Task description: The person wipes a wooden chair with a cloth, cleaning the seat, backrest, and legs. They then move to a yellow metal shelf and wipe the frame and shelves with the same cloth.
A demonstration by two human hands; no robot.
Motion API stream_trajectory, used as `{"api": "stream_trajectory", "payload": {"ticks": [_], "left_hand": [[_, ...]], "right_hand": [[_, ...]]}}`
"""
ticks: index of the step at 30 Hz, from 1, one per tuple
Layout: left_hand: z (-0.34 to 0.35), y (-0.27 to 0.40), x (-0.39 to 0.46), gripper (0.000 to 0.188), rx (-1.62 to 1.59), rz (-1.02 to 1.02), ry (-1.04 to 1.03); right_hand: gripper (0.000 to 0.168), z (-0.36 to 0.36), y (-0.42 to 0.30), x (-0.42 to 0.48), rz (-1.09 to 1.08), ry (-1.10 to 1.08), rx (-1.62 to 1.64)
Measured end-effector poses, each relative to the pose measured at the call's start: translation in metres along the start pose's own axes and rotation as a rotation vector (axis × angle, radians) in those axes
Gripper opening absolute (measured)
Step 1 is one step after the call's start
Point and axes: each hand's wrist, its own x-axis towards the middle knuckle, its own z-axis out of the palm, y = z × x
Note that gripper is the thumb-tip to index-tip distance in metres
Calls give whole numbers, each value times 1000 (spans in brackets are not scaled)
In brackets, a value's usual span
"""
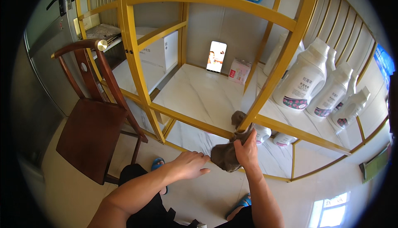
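My right hand [247, 150] grips a grey-brown cloth [224, 157] around the front yellow post [264, 97] of a display shelf, where the post meets the lower rail. Part of the cloth shows behind the post, above the marble-patterned shelf board [199, 94]. To the left, my left hand [192, 164] holds nothing; its fingers are slightly apart and the fingertips are close to the hanging end of the cloth. Whether they touch it I cannot tell.
A lit smartphone [216, 57] leans at the shelf's back beside a pink packet [239, 71]. White detergent bottles [301, 78] stand on the right-hand shelf, with more bottles [284, 139] below. A dark wooden chair [90, 134] is at my left. White boxes [155, 53] occupy the left compartment.
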Motion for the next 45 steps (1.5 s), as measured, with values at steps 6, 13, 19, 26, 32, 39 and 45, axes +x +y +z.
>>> {"api": "stream_trajectory", "payload": {"ticks": [6, 13, 19, 26, 32, 39, 45], "left_hand": [[-5, -7, 7, 37, -16, -25, 134], [-10, 12, 23, 33, -232, -2, 212], [2, 29, 25, 53, -1385, -13, 35], [-1, 48, 11, 86, -1332, -16, 156], [-39, 29, 21, 58, -1690, -139, 296], [-36, 3, 32, 47, -1637, -300, 443], [-53, -1, 48, 55, -1307, -285, 432]], "right_hand": [[73, 0, -3, -3, 65, -64, -32], [54, -37, -10, -27, 160, -217, 32], [48, -76, -40, -48, 264, -475, 325], [81, -66, -80, -49, -21, -501, 360], [52, -49, -87, -36, -337, -359, 134], [51, -58, -79, -1, -493, 393, -129], [52, -53, -62, 19, -470, 311, -603]]}}
